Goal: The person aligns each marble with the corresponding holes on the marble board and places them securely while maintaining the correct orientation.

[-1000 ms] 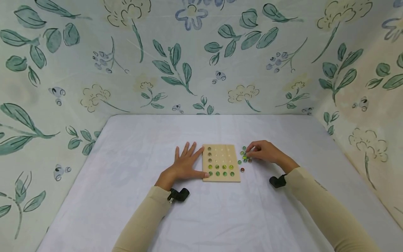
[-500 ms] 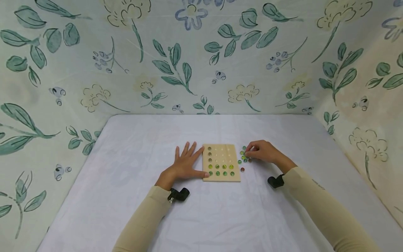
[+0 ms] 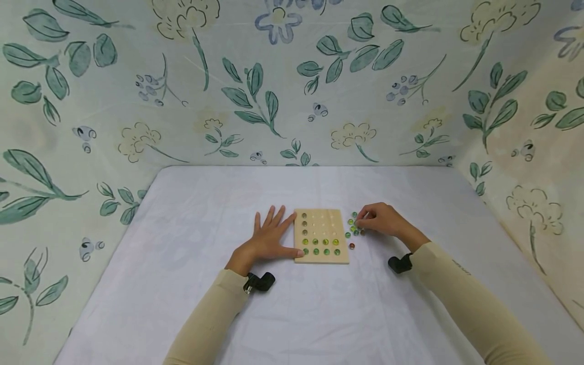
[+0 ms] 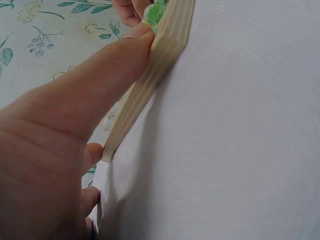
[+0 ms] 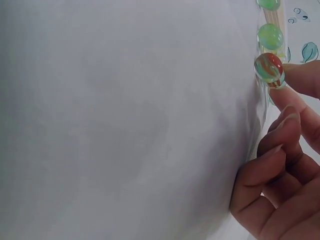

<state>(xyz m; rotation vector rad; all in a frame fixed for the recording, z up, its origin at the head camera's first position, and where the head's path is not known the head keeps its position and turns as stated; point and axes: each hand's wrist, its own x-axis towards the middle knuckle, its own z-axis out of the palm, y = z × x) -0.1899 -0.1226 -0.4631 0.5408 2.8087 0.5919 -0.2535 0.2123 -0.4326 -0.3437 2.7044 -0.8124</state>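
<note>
Right hand (image 3: 379, 219) has edged slightly toward the board (image 3: 326, 221), fingers (image 5: 295, 102) among marbles (image 3: 348, 234), grip unclear; left hand (image 3: 264, 242) has fingers spread wide.

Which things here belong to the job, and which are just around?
Job:
wooden board
marbles set in it
loose marbles beside it
left hand, touching board
right hand, at loose marbles

Apparently just around:
white cloth
floral backdrop
black wrist devices

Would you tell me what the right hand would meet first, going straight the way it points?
The right hand would probably meet the loose marbles first, then the board, though depth is unclear.
</note>
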